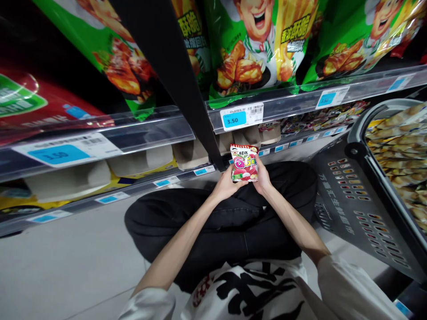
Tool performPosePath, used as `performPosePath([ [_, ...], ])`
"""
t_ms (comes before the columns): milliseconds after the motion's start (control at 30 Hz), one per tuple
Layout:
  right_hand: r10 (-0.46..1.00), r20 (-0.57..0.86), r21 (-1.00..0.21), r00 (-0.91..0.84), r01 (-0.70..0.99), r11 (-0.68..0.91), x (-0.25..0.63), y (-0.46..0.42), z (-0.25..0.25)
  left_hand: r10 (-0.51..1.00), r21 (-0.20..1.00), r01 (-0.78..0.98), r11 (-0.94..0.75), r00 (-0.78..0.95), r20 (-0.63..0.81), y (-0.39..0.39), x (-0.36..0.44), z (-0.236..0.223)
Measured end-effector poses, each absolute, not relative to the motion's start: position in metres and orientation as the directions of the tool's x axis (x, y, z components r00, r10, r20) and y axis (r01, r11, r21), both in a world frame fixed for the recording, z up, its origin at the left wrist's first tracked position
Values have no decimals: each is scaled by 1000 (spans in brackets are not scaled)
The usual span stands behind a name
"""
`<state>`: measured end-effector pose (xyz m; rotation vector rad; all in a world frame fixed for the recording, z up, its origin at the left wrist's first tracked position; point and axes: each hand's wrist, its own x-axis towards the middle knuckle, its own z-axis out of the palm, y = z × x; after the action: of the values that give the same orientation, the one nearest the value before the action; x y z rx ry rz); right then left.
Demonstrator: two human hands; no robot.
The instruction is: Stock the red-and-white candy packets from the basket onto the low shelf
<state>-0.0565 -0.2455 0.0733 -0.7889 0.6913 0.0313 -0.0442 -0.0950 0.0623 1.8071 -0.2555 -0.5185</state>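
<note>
Head view: a small red-and-white packet (245,162) is held above the lap, its printed face turned up toward the camera. Its long axis appears to run away from the body, with the striped top edge toward the shelves and the bottom edge toward the wearer.

Both hands touch it, so neither is clearly nearer. The left hand (227,184) grips the lower left corner, its thumb along the bottom edge; the packet lies ahead of that thumb. The right hand (263,175) closes on the right side, fingers along that edge, so the packet lies to the left of them. How the fingertips sit behind the packet is hidden.

Beneath are crossed legs in black trousers (213,218). Just beyond the packet's top left, the dark post (180,71) comes down to the lower shelf rail (143,184), where open cardboard boxes (191,153) stand. Higher up, large green bags (260,44) stand behind the upper shelf rail (290,95). Off to the right, past the right knee, a grey basket (336,200) holds many yellowish-brown packets (396,155).
</note>
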Motion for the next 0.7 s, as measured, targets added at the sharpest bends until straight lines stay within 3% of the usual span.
performPosePath([
  [300, -246, -552, -708, 797, -291, 643, -57, -245, 70, -447, 948, 78, -308, 868, -217, -94, -44, 61],
  [700, -191, -556, -647, 809, -278, 710, -56, -245, 71, -421, 930, 54, -364, 881, -216, -96, -45, 72],
])
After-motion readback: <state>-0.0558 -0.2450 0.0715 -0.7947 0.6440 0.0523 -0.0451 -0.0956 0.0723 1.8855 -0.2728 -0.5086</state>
